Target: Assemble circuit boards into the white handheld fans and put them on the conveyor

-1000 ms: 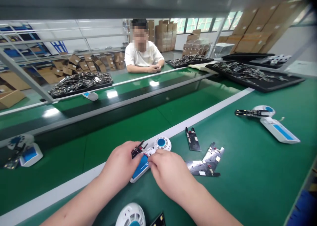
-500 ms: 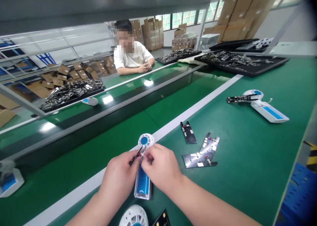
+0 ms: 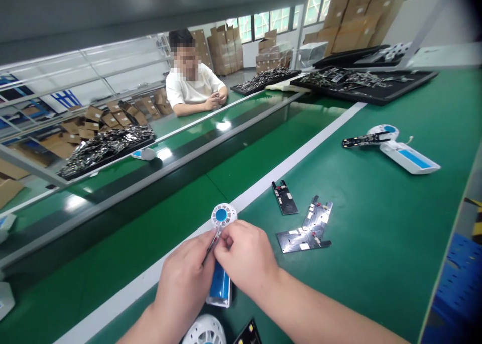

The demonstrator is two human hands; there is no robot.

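Observation:
My left hand (image 3: pixel 188 273) pinches a thin black circuit board (image 3: pixel 211 246), seen nearly edge-on. My right hand (image 3: pixel 246 256) is closed with fingertips together at the board's upper end; what they grip is hidden. Beneath both hands lies a white housing (image 3: pixel 220 302) with a blue strip along its handle. Its round vented head (image 3: pixel 222 215) with a blue centre shows beyond my fingers. At the near edge another round white vented head (image 3: pixel 205 330) and a black board with yellow squares (image 3: pixel 247 332) are partly in view.
Several loose black boards (image 3: pixel 305 231) lie to the right. Farther right, a white housing (image 3: pixel 408 156) has a board (image 3: pixel 365 139) on it. Black trays (image 3: pixel 406 93) of boards stand at the back. Across the green conveyor (image 3: pixel 241 165) a person (image 3: pixel 192 90) sits. A blue crate (image 3: pixel 450 294) is at lower right.
The board in my left hand has turned more edge-on, and my left fingers reach farther over it. White parts on the conveyor at left have shifted. My view has moved slightly.

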